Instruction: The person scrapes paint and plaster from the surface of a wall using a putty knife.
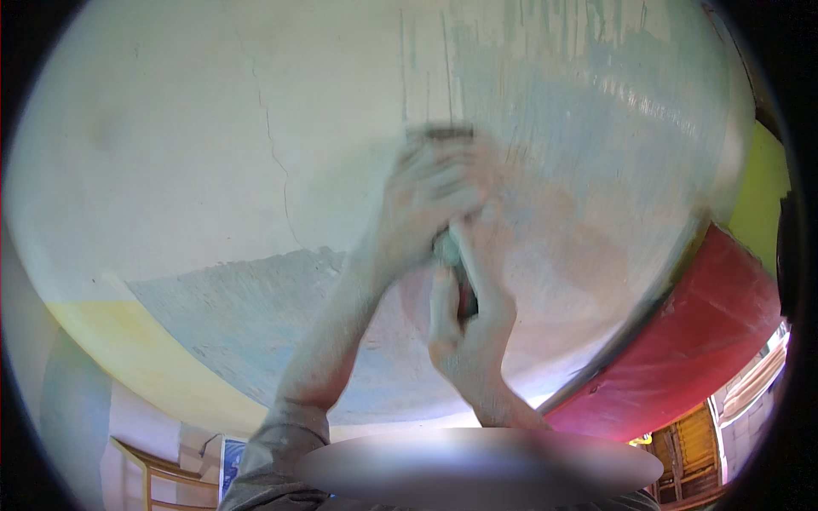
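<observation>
Both my hands grip a scraper-like tool held against a pale plaster surface. My left hand, blurred, is spread over the tool's front part, just below its dark straight edge. My right hand wraps the dark and red handle, with a finger stretched forward along it. A greenish rounded part shows between the two hands. Most of the tool's front is hidden under my left fingers. Dark vertical streaks run upward from its edge, and a rough bluish patch shows bare below the pale coat.
A thin crack runs down the pale coat on the left. A yellow band borders the lower left, a glossy red one the right. Wooden furniture stands lower left; wooden panelling shows lower right. A blurred oval covers the bottom centre.
</observation>
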Tool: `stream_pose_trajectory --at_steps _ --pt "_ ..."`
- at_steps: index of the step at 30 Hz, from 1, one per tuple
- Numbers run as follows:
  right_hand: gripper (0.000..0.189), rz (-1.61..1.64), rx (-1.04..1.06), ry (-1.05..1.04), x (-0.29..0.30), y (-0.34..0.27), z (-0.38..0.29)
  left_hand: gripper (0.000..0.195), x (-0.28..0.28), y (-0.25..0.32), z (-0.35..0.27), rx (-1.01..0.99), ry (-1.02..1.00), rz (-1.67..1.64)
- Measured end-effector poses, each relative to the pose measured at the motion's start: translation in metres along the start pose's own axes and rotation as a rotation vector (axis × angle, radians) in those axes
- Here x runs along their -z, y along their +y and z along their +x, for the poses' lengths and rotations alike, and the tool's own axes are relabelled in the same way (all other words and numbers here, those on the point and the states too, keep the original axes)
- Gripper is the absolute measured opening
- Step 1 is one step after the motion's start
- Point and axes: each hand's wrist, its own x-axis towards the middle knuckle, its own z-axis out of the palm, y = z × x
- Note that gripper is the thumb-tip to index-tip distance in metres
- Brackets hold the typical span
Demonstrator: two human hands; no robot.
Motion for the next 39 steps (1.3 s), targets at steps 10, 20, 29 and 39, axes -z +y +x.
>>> stream_pose_trajectory --at_steps 10,20,29,39 --pt "0.045 0.04 -0.033 0.02 0.01 -0.02 0.009 0.018 -0.008 -0.005 0.005 -0.015 -0.007 -0.007" --pt "0.044 -0.071 0.13 0.027 0.004 -0.027 0.046 0.018 0.003 -0.024 0.029 -0.096 0.067 0.017" --pt "0.041 0.005 0.123 0.08 0.003 -0.024 0.038 0.018 0.002 -0.027 0.031 -0.072 0.05 0.019" --pt "0.04 -0.065 0.197 0.101 0.007 -0.022 0.049 0.016 -0.003 -0.028 0.036 -0.044 0.106 0.067"
